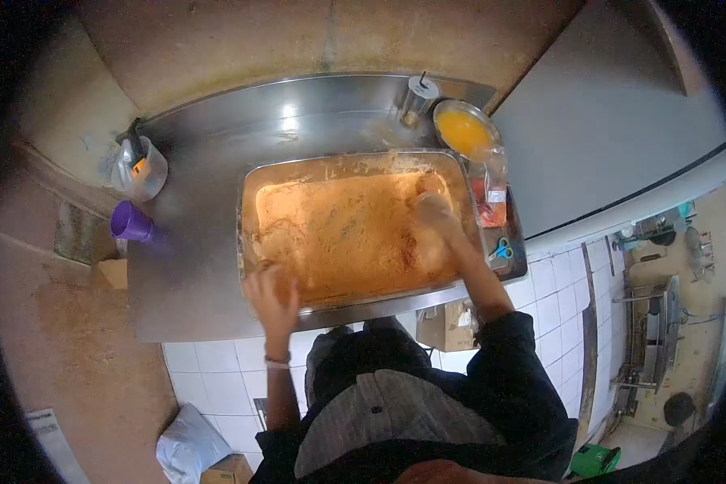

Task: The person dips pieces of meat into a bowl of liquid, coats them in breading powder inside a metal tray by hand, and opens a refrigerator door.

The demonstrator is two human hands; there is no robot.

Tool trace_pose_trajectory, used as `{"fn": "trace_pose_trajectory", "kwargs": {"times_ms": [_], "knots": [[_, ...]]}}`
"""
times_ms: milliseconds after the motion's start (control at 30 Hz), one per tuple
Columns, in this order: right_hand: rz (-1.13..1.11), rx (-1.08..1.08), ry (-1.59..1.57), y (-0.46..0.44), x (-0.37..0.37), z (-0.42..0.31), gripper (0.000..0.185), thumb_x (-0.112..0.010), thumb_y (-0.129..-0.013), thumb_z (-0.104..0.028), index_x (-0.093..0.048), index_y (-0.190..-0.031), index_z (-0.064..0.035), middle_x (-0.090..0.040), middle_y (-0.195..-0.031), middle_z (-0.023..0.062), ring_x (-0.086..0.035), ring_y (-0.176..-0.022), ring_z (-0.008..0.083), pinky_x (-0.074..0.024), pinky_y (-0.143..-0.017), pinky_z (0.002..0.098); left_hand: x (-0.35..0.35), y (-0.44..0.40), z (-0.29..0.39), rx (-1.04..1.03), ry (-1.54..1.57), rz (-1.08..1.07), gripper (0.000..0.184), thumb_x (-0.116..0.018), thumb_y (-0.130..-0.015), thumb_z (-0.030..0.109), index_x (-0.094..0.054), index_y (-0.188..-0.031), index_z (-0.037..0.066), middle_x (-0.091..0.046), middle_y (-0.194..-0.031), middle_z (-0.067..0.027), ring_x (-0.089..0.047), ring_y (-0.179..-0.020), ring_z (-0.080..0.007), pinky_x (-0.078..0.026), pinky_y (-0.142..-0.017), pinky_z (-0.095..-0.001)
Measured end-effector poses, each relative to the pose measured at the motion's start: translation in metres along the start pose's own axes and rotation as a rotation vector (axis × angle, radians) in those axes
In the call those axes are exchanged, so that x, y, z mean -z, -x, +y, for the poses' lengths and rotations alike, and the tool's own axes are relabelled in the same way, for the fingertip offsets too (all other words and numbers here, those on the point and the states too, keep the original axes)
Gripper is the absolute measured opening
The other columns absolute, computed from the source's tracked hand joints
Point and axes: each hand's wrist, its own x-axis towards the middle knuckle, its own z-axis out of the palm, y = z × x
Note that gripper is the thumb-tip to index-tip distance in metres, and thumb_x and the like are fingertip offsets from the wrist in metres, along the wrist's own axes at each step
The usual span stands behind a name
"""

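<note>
A large rectangular metal tray (351, 165) is spread with orange-brown powder (343, 226), with darker red-brown patches toward its right side. My left hand (271, 297) is at the tray's front left corner, fingers and thumb curled round something brownish that I cannot make out. Over the right part of the powder is my right hand (434, 214), smeared by motion, so its fingers and anything in them do not show clearly. Powder-covered lumps (281, 239) lie at the left of the tray.
A metal bowl of yellow liquid (464, 131) and a metal canister (419, 101) stand behind the tray. To the right are a red package (490, 206) and blue scissors (502, 248). A purple cup (131, 222) and a clear plastic tub (143, 173) are at left.
</note>
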Motion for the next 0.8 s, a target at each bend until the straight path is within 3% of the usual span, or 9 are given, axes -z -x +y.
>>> {"fn": "trace_pose_trajectory", "kwargs": {"times_ms": [133, 233, 300, 467, 500, 633, 733, 800], "knots": [[0.013, 0.076, -0.146, 0.015, -0.006, -0.054, 0.027, -0.053, -0.088, -0.024, -0.062, -0.098, -0.0009, -0.065, -0.086, 0.0135, -0.063, -0.081, 0.0271, -0.0505, -0.07, 0.0376, 0.017, 0.002, -0.032, 0.078, -0.014, -0.002, 0.036, -0.067, -0.079, 0.02, -0.055, -0.11, 0.004, -0.05, -0.119, -0.017, -0.043, -0.113, -0.0354, -0.032, -0.097, -0.047], [0.259, 0.247, -0.67, 0.041, 0.027, -0.07, 0.028, -0.054, -0.088, -0.025, -0.061, -0.099, -0.0002, -0.063, -0.088, 0.0135, -0.063, -0.083, 0.028, -0.0505, -0.072, 0.0376, 0.014, 0.01, -0.043, 0.128, -0.025, 0.0, 0.039, -0.066, -0.079, 0.019, -0.053, -0.113, 0.004, -0.049, -0.121, -0.0176, -0.041, -0.114, -0.0369, -0.031, -0.098, -0.0477], [0.444, 0.277, -0.757, 0.051, 0.031, -0.065, 0.029, -0.055, -0.089, -0.025, -0.061, -0.1, 0.0003, -0.063, -0.089, 0.0135, -0.062, -0.084, 0.0286, -0.0505, -0.074, 0.0375, 0.018, 0.009, -0.042, 0.189, -0.008, -0.032, 0.041, -0.065, -0.079, 0.02, -0.052, -0.115, 0.004, -0.049, -0.12, -0.0179, -0.04, -0.115, -0.0374, -0.031, -0.098, -0.0476], [0.196, 0.305, -0.042, 0.078, -0.039, 0.074, 0.03, -0.05, -0.091, -0.026, -0.058, -0.113, -0.0082, -0.06, -0.114, 0.0129, -0.057, -0.106, 0.0268, -0.0436, -0.093, 0.0373, -0.003, 0.02, -0.048, 0.182, -0.1, -0.038, 0.039, -0.065, -0.079, 0.02, -0.054, -0.113, 0.005, -0.05, -0.12, -0.016, -0.04, -0.113, -0.0367, -0.032, -0.098, -0.0468], [0.193, 0.346, 0.044, 0.093, -0.031, 0.07, 0.031, -0.049, -0.091, -0.027, -0.058, -0.115, -0.0099, -0.059, -0.119, 0.0128, -0.056, -0.11, 0.0264, -0.0422, -0.097, 0.0372, -0.005, 0.02, -0.048, 0.172, -0.171, -0.039, 0.038, -0.065, -0.079, 0.02, -0.054, -0.112, 0.005, -0.051, -0.12, -0.0151, -0.04, -0.112, -0.0365, -0.032, -0.097, -0.0464], [0.05, 0.301, -0.141, 0.124, -0.008, -0.011, 0.035, -0.053, -0.087, -0.038, -0.067, -0.105, -0.0106, -0.063, -0.118, 0.0127, -0.058, -0.111, 0.028, -0.0424, -0.098, 0.0417, -0.006, 0.018, -0.05, 0.138, -0.115, -0.026, 0.037, -0.066, -0.078, 0.02, -0.055, -0.111, 0.007, -0.051, -0.121, -0.0137, -0.04, -0.111, -0.0359, -0.032, -0.097, -0.046], [-0.343, 0.474, -0.073, 0.105, -0.008, -0.051, 0.047, -0.047, -0.092, -0.043, -0.058, -0.114, -0.0036, -0.062, -0.116, 0.0171, -0.059, -0.107, 0.0302, -0.0471, -0.089, 0.0416, -0.007, 0.019, -0.046, 0.196, -0.151, -0.032, 0.037, -0.067, -0.076, 0.018, -0.057, -0.11, 0.01, -0.052, -0.12, -0.0131, -0.04, -0.112, -0.0351, -0.033, -0.097, -0.0456], [-0.631, 0.004, -0.074, 0.09, 0.02, -0.094, 0.064, -0.047, -0.09, -0.055, -0.055, -0.116, 0.0021, -0.066, -0.103, 0.0206, -0.062, -0.099, 0.0324, -0.0473, -0.089, 0.0407, -0.007, 0.021, -0.046, 0.204, -0.151, -0.021, 0.034, -0.068, -0.072, 0.017, -0.059, -0.105, 0.012, -0.053, -0.119, -0.011, -0.04, -0.113, -0.034, -0.035, -0.097, -0.0451]]}}
